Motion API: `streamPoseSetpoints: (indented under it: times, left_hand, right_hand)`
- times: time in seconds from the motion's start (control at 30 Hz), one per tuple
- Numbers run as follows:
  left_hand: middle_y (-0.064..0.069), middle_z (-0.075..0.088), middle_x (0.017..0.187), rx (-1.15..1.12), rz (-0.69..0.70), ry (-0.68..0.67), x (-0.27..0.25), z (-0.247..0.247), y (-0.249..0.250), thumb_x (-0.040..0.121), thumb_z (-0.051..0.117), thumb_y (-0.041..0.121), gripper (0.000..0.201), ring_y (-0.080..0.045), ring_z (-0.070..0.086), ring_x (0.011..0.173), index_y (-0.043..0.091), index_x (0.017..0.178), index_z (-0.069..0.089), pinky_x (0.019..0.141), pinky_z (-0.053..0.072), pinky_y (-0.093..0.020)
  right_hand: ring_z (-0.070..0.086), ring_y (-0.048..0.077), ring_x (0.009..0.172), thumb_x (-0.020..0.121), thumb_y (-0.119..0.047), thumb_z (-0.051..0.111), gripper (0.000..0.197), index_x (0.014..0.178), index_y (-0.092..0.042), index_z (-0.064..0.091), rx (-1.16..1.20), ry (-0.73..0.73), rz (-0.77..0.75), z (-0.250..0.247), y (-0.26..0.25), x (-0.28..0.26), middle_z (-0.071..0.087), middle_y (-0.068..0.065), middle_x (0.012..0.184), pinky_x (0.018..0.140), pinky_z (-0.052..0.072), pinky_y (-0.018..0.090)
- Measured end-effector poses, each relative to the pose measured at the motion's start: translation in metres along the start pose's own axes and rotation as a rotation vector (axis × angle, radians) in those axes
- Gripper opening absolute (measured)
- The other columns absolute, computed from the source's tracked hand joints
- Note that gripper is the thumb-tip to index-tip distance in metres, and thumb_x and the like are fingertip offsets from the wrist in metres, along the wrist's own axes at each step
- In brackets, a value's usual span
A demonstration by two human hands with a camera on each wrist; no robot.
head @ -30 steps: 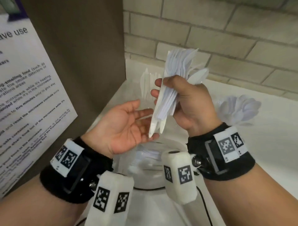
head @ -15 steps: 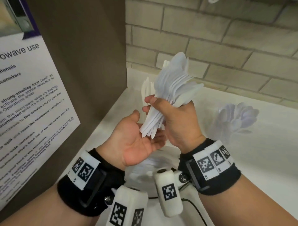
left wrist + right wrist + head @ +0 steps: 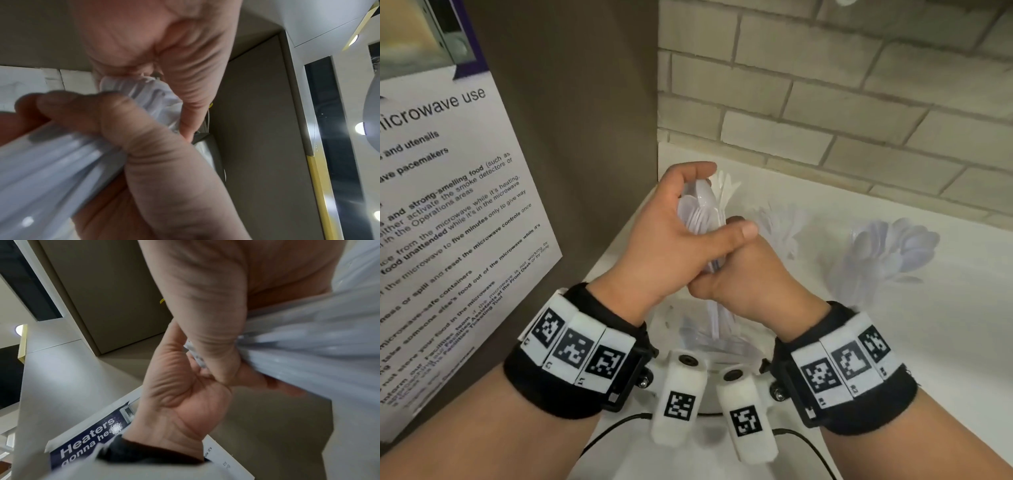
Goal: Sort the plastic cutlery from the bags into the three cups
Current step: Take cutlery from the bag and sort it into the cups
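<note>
Both hands hold one bundle of white plastic spoons (image 3: 698,212) upright above a clear container (image 3: 709,342) that holds more white cutlery. My left hand (image 3: 671,233) wraps round the bowl end at the top. My right hand (image 3: 743,281) grips the handles just below, touching the left thumb. In the left wrist view the bundle (image 3: 139,97) runs between the left palm and the right hand's fingers (image 3: 154,154). The right wrist view shows the blurred bundle (image 3: 308,340) and the left hand (image 3: 180,402). A cup of spoons (image 3: 893,246) stands at the right.
White cutlery in another cup (image 3: 726,185) pokes up behind my left hand, and a faint cup of cutlery (image 3: 777,226) stands beside it. A brown cabinet side with a microwave notice (image 3: 448,205) walls the left. A brick wall (image 3: 825,102) closes the back of the white counter (image 3: 928,342).
My left hand, open under the bundle before, now grips its top end. Both hands and the bundle have come down over the clear container.
</note>
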State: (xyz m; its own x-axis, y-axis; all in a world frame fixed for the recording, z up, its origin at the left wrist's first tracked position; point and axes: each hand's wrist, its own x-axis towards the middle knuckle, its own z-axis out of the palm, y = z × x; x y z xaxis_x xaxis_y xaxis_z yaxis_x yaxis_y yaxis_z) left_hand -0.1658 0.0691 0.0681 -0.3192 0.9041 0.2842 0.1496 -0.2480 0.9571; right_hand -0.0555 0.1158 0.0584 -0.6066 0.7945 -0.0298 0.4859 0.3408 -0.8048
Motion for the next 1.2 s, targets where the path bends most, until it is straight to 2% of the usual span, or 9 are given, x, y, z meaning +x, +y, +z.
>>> streamPoseSetpoints:
  times: [0.1, 0.23, 0.53, 0.63, 0.73, 0.9, 1.03, 1.1, 1.2]
  left_hand:
    - [0.007, 0.061, 0.098, 0.063, 0.058, 0.095, -0.002, 0.003, 0.000, 0.070, 0.071, 0.023, 0.043, -0.012, 0.063, 0.086, 0.031, 0.108, 0.054, 0.083, 0.055, -0.039]
    - [0.016, 0.057, 0.091, 0.060, 0.126, 0.074, -0.005, 0.003, 0.004, 0.078, 0.059, 0.004, 0.038, -0.002, 0.057, 0.079, 0.026, 0.109, 0.056, 0.074, 0.048, -0.020]
    - [0.001, 0.057, 0.087, -0.033, 0.243, 0.098, -0.009, -0.001, 0.010, 0.080, 0.056, -0.008, 0.042, -0.013, 0.054, 0.073, 0.023, 0.108, 0.053, 0.068, 0.048, -0.022]
    - [-0.005, 0.054, 0.092, -0.113, 0.274, 0.124, -0.012, 0.002, 0.009, 0.078, 0.056, -0.008, 0.044, -0.021, 0.053, 0.077, 0.024, 0.108, 0.050, 0.070, 0.050, -0.030]
    - [-0.009, 0.053, 0.101, -0.290, 0.231, 0.160, -0.009, 0.002, 0.006, 0.075, 0.062, -0.001, 0.056, -0.027, 0.057, 0.087, 0.025, 0.121, 0.042, 0.079, 0.052, -0.039]
    - [-0.009, 0.043, 0.144, -0.428, -0.080, -0.082, -0.004, -0.011, -0.008, 0.053, 0.090, 0.038, 0.121, -0.015, 0.052, 0.127, 0.018, 0.146, 0.015, 0.094, 0.049, -0.027]
    - [-0.015, 0.063, 0.124, -0.327, -0.275, -0.349, -0.013, -0.008, -0.013, 0.056, 0.085, 0.050, 0.083, -0.028, 0.058, 0.118, 0.011, 0.124, 0.058, 0.102, 0.046, -0.038]
    - [-0.008, 0.071, 0.100, -0.392, -0.318, -0.326, -0.014, -0.006, -0.010, 0.055, 0.086, 0.043, 0.064, -0.023, 0.067, 0.097, 0.014, 0.109, 0.068, 0.085, 0.055, -0.034]
    - [-0.013, 0.067, 0.090, -0.421, -0.324, -0.289, -0.013, -0.007, -0.006, 0.063, 0.083, 0.023, 0.036, -0.033, 0.065, 0.079, 0.014, 0.096, 0.073, 0.063, 0.056, -0.053]
  right_hand:
    - [0.055, 0.003, 0.070, 0.065, -0.017, 0.079, 0.051, 0.104, -0.010, 0.047, -0.068, 0.051, 0.015, -0.002, -0.004, -0.005, 0.054, -0.006, 0.086, 0.050, 0.039, 0.010]
    - [0.060, 0.005, 0.071, 0.058, -0.017, 0.084, 0.052, 0.098, -0.014, 0.051, 0.016, 0.085, 0.010, -0.003, -0.010, -0.011, 0.060, -0.008, 0.083, 0.053, 0.046, 0.008]
    - [0.071, 0.027, 0.085, 0.060, -0.012, 0.084, 0.039, 0.095, -0.010, 0.067, 0.268, -0.257, 0.078, -0.012, 0.005, -0.019, 0.073, 0.009, 0.085, 0.090, 0.055, 0.047]
    - [0.065, 0.030, 0.068, 0.069, 0.000, 0.075, 0.025, 0.090, -0.002, 0.062, 0.326, -0.322, 0.098, -0.011, 0.004, -0.022, 0.064, 0.013, 0.073, 0.076, 0.059, 0.044]
    - [0.050, 0.014, 0.046, 0.073, -0.001, 0.065, 0.013, 0.068, -0.009, 0.056, 0.170, -0.134, 0.079, -0.010, -0.001, -0.022, 0.050, -0.005, 0.050, 0.051, 0.048, 0.030]
    - [0.042, 0.011, 0.040, 0.076, -0.004, 0.060, 0.028, 0.055, -0.018, 0.047, 0.248, 0.119, 0.096, -0.006, -0.002, -0.016, 0.042, -0.013, 0.040, 0.047, 0.041, 0.028]
    - [0.045, 0.002, 0.037, 0.078, -0.005, 0.060, 0.021, 0.065, -0.022, 0.056, 0.263, 0.047, 0.065, -0.004, -0.005, -0.017, 0.050, -0.013, 0.042, 0.042, 0.040, 0.022]
    - [0.048, 0.008, 0.038, 0.076, -0.005, 0.060, 0.017, 0.068, -0.020, 0.058, 0.245, 0.006, 0.065, -0.001, -0.006, -0.017, 0.053, -0.006, 0.048, 0.042, 0.041, 0.023]
    - [0.049, 0.020, 0.041, 0.064, -0.008, 0.061, 0.007, 0.068, -0.003, 0.058, 0.240, -0.066, 0.040, 0.001, -0.007, -0.018, 0.053, 0.017, 0.053, 0.046, 0.042, 0.027]
